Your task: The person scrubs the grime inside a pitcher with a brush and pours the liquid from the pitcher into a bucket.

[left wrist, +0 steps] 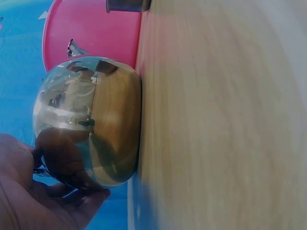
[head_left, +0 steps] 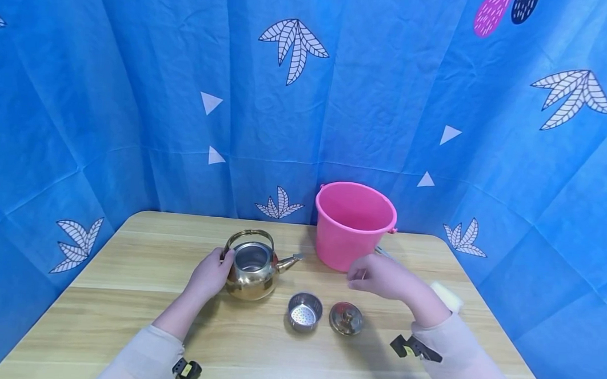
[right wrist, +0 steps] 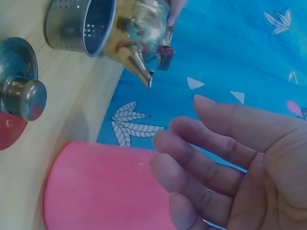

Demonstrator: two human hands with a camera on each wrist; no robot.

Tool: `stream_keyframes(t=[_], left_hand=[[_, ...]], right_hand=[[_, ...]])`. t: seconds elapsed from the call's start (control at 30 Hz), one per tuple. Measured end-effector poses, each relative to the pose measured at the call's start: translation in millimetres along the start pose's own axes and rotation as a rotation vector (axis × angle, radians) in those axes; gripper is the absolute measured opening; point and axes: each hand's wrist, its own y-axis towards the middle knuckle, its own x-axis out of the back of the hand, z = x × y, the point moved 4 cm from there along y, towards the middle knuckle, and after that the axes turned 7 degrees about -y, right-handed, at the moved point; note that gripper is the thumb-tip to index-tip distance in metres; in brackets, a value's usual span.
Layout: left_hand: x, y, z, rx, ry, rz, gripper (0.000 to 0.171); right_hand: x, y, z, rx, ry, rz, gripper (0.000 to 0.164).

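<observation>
My left hand point(head_left: 214, 273) grips the gold kettle point(head_left: 249, 285) at its left side, by the foot of its arched handle. The kettle is upright and lidless, its spout pointing right; in the left wrist view its shiny round body point(left wrist: 91, 129) hides part of the fingers. My right hand point(head_left: 381, 276) hovers in front of the pink bucket point(head_left: 339, 246), holding nothing; the right wrist view shows its fingers loosely bent with a gap to the thumb. Between the hands, nearer to me, lie a perforated metal strainer cup point(head_left: 304, 315) and the kettle's knobbed lid point(head_left: 346, 319).
A white block point(head_left: 448, 297) lies on the wooden table point(head_left: 253, 358), partly behind my right forearm. Some thin pale item point(head_left: 382, 252) shows behind the right hand, mostly hidden. Blue patterned cloth point(head_left: 276, 125) hangs round the table's back and sides.
</observation>
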Motion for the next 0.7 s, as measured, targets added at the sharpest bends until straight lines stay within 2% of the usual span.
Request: stream_keyframes(t=[0.7], left_hand=[[0.0, 0.4, 0.7, -0.006, -0.003, -0.007, 0.051]], right_hand=[[20.0, -9.6, -20.8, -0.136, 0.038, -0.061, 0.010]])
